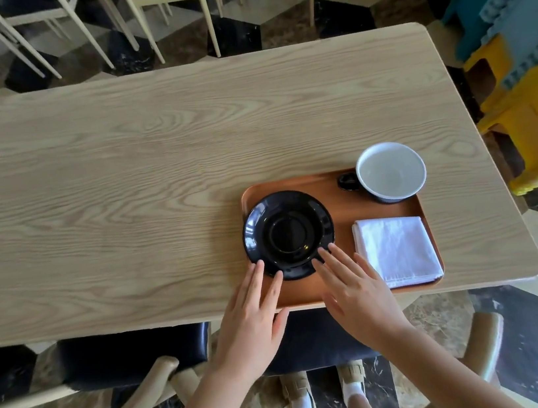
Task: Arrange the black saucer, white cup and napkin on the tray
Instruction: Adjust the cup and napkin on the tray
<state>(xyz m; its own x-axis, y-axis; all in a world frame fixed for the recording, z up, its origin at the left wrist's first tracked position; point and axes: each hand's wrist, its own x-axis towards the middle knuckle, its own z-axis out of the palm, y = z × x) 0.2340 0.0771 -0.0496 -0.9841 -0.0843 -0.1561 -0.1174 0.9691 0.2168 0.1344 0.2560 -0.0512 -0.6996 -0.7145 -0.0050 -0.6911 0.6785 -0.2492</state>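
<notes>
A brown tray (pixel 336 201) lies at the near right of the wooden table. The black saucer (pixel 288 234) rests on the tray's left part, its rim overhanging the tray's left edge. The white cup (pixel 391 172) with a dark handle stands at the tray's far right corner. A folded white napkin (pixel 395 250) lies on the tray's near right. My left hand (pixel 254 320) and my right hand (pixel 352 290) are flat with fingers apart, and their fingertips touch the saucer's near rim. Neither hand holds anything.
The wooden table (pixel 152 171) stretches far to the left. A dark-cushioned wooden chair (pixel 129 354) sits under the near edge. Pale chairs (pixel 144 17) stand beyond the table, and blue and yellow plastic blocks (pixel 527 57) rise on the right.
</notes>
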